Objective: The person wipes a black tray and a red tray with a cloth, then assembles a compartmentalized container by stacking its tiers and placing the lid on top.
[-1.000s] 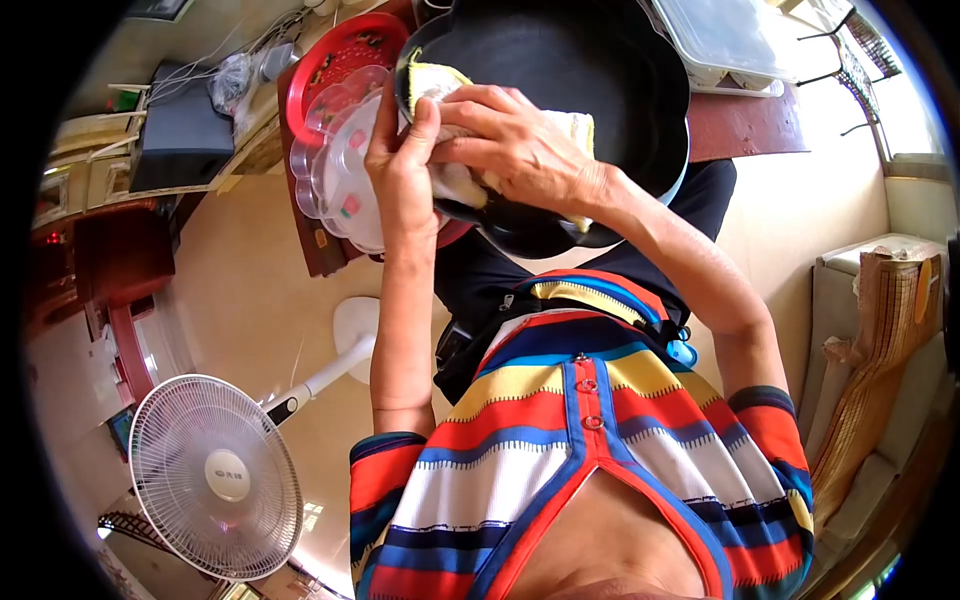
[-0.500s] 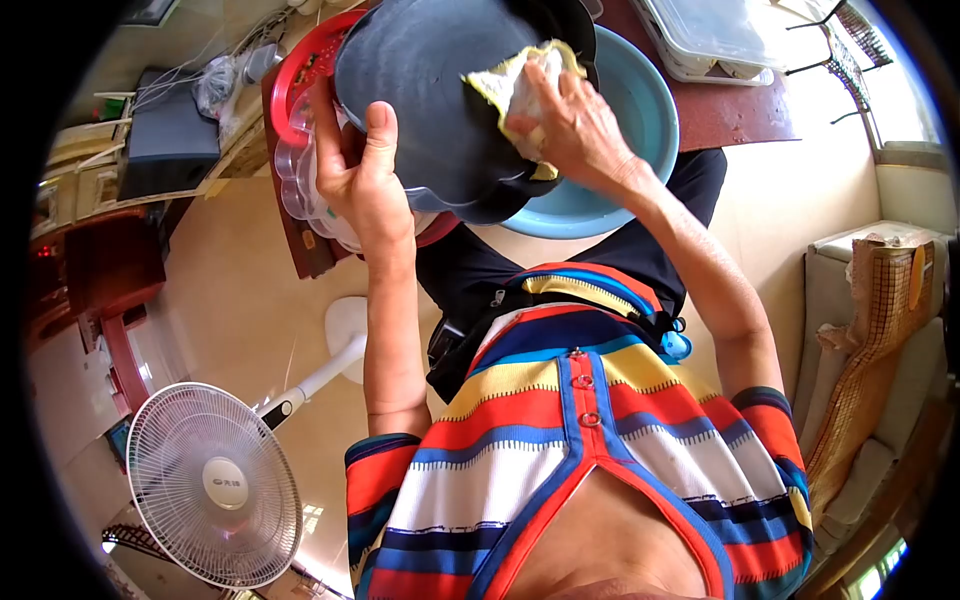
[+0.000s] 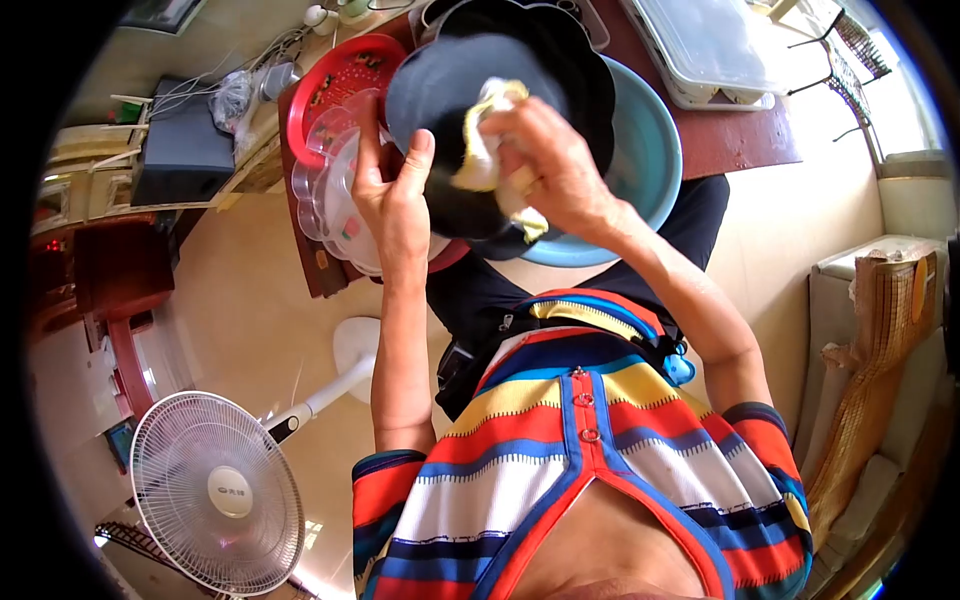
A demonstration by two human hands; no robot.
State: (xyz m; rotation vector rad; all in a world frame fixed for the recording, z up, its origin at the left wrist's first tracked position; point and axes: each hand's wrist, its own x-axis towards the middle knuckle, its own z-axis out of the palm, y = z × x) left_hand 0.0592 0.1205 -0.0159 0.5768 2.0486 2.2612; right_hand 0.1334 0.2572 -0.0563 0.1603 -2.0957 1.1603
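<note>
A black tray with a scalloped rim (image 3: 440, 85) is tilted above the lap, over part of a blue basin (image 3: 655, 150). My left hand (image 3: 395, 195) grips the tray by its left edge, thumb on the near side and fingers partly hidden by it. Bunched in my right hand (image 3: 555, 165) is a white cloth with yellow edging (image 3: 480, 150), held against or just over the tray's inner surface; motion blurs it a little. Left of the tray lie clear scalloped plastic trays (image 3: 310, 195) and a red perforated basket (image 3: 305, 95).
The dark red table (image 3: 740, 135) carries a clear lidded container (image 3: 700, 50) at the right. A white fan (image 3: 215, 490) stands on the floor at lower left. Further left is a grey box (image 3: 185, 150) with cables; a seat with a woven cover (image 3: 875, 340) is at far right.
The tray went from level over the basin to tilted left, then shifted slightly right. My right hand moved with the cloth from the tray's left edge to its right side, then back toward its middle.
</note>
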